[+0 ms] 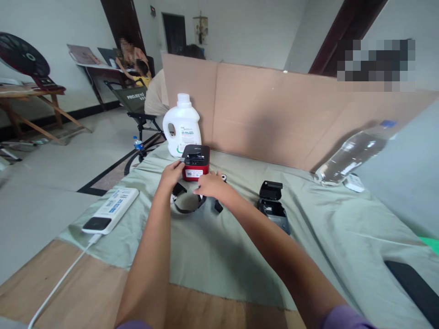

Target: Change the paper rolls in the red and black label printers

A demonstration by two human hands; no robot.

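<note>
A small red and black printer (196, 166) with a white label on its front stands on the green cloth. My left hand (171, 175) is at its left side, fingertips closed against the top left edge, where a small grey piece shows. My right hand (211, 186) is in front of the printer's lower right corner with its fingers curled in; what they hold, if anything, is hidden. Below the hands a black strap (187, 210) lies in a loop. A small white roll (224, 177) sits just beyond my right hand.
A white detergent bottle (185, 128) stands behind the printer, before a cardboard panel (254, 109). An open black device (273, 208) lies right, a cabled white power bank (111, 210) left. A clear bottle (356, 153) leans at the right; a black phone-like slab (413, 288) lies nearer. People sit beyond.
</note>
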